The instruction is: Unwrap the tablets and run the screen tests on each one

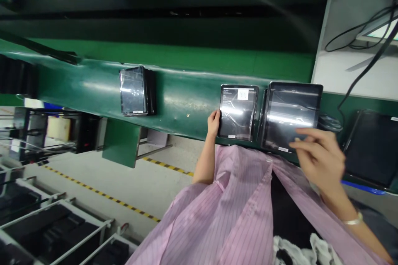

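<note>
Two bare hands are working at a pair of dark tablets on a green conveyor belt [186, 99]. The left hand [213, 123] is gripping the lower left edge of the smaller film-wrapped tablet [238, 112], its fingers curled narrowly around that edge. A white label [243, 94] is showing near the top of this tablet's glossy wrapping. The right hand [320, 157] is holding nothing, with its fingers partly spread and reaching over the lower corner of the larger tablet [292, 118], which is lying just beside the smaller one. Whether the fingertips are touching its screen, I cannot tell. A thin metal bracelet [353, 219] is circling the right wrist.

A black cable coil [329, 123] is lying just past the larger tablet. Another dark tablet [373, 149] is resting further along the belt on the right, and a stack of dark tablets [137, 90] is sitting well apart on the left. The person's pink striped smock [230, 215] is filling the lower foreground. Black cables [357, 29] are looping across a white surface at the upper right. Yellow-and-black hazard tape [102, 192] is marking the floor, beside metal racks holding black trays [52, 232] at the lower left.
</note>
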Demonstrator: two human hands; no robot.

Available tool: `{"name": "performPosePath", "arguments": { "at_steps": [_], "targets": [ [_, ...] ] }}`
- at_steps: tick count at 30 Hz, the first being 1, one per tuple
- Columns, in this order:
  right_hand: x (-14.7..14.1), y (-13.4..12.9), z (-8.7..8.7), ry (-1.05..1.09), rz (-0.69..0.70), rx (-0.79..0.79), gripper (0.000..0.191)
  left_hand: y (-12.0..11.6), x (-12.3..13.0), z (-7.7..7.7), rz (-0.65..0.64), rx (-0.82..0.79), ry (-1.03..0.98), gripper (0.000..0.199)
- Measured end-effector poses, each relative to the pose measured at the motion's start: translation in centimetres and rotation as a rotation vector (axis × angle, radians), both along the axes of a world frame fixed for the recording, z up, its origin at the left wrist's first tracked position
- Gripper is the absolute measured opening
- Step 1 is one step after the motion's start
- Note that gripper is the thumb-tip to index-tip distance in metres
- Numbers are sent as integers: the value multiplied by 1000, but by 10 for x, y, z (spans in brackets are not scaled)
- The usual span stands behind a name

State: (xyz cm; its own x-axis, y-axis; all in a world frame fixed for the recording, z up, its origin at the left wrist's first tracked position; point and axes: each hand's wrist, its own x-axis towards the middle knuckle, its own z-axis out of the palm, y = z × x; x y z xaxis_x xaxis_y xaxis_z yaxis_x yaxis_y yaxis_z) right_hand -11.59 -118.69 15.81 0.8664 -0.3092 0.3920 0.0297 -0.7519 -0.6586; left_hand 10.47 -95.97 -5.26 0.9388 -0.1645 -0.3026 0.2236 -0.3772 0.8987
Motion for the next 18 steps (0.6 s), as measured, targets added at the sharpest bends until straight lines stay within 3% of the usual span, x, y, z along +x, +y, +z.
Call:
{"name": "performPosePath", "arguments": {
  "at_steps": [3,6,18],
  "targets": [
    [14,15,-39,78,108,153,23,0,0,1,-1,10,-6,35],
    [16,27,-65,188,203,302,23,0,-1,2,-2,17,-2,34],
    [37,30,-93,319,248,310,18,3,-1,4,4,19,27,33]
  ]
}}
